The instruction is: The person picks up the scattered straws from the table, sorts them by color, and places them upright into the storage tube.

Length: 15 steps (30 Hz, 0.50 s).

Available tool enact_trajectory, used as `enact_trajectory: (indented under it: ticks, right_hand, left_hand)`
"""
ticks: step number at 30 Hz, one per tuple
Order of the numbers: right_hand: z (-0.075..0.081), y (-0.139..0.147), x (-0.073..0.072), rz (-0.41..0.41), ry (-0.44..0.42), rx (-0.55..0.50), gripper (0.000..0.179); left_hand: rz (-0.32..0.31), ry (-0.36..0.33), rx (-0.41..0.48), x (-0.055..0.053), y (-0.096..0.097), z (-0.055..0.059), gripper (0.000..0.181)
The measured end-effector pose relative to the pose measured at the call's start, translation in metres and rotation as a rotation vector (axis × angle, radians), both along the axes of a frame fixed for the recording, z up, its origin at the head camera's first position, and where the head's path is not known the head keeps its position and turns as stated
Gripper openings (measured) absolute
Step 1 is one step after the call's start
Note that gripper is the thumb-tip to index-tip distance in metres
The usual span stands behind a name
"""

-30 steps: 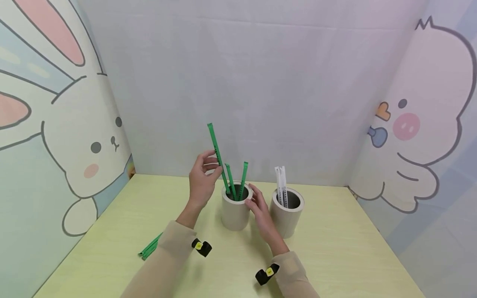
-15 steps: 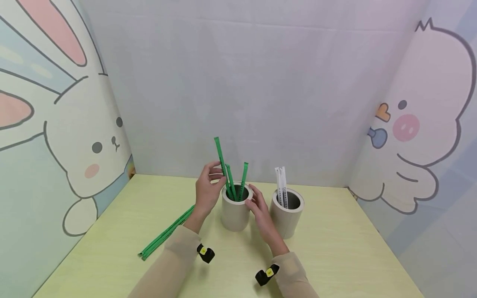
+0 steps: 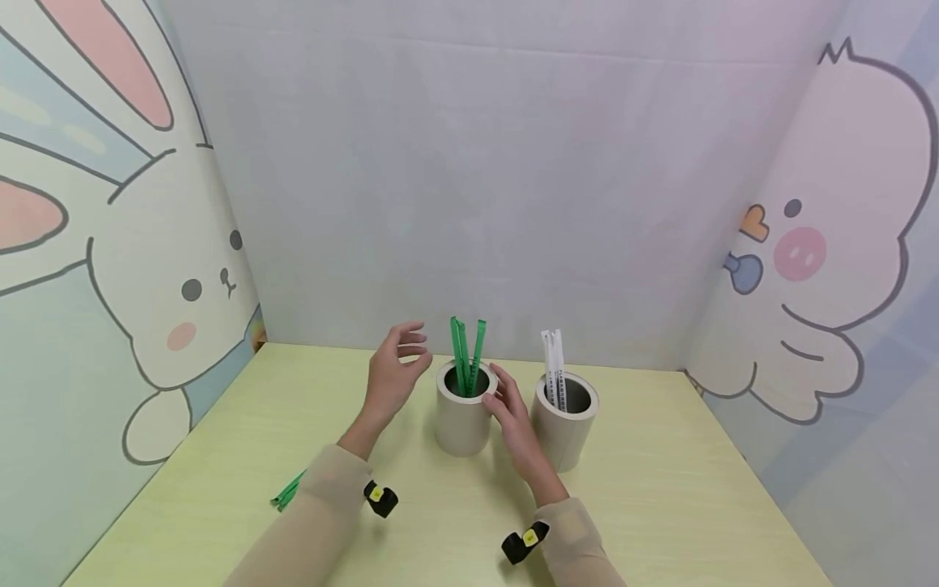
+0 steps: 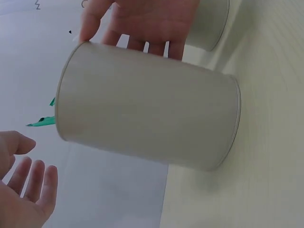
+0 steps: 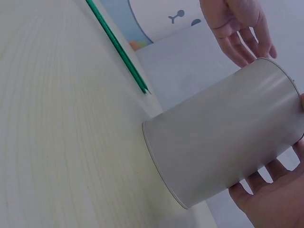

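Note:
Several green wrapped straws stand in the left beige cylindrical cup, their upper ends leaning above its rim. My right hand holds that cup from the right, thumb at the rim and fingers along the wall. Left of the rim, my left hand is raised with its fingers apart and nothing between them. In the left wrist view the cup wall hides most of the straws. More green wrapped straws lie on the table to the left, partly hidden by my left sleeve in the head view.
Just right of my right hand is a second beige cup holding white wrapped straws. Behind the pale wooden table hangs a plain light curtain. Cartoon-printed panels flank both sides.
My left hand lowered a green straw into the left cup, let go of it and drew back leftward. My right hand stays at the cup.

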State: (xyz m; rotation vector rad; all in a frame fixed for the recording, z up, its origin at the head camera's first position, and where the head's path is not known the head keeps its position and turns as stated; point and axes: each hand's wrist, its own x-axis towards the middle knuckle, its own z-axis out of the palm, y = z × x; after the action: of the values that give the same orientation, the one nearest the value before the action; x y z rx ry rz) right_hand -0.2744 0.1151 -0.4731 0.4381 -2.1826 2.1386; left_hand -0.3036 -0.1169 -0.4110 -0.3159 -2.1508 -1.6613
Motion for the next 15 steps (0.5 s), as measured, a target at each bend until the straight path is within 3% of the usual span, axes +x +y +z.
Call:
enact_trajectory:
  ticks: [7, 15]
  right_hand:
    - [-0.002, 0.000, -0.002, -0.002, 0.009, 0.015, 0.058]
    - [-0.004, 0.001, -0.003, -0.001, 0.003, 0.012, 0.058]
  left_hand:
    - [0.015, 0.006, -0.163, 0.007, -0.042, 0.009, 0.053]
    - [0.012, -0.050, -0.378, 0.014, -0.082, 0.001, 0.053]
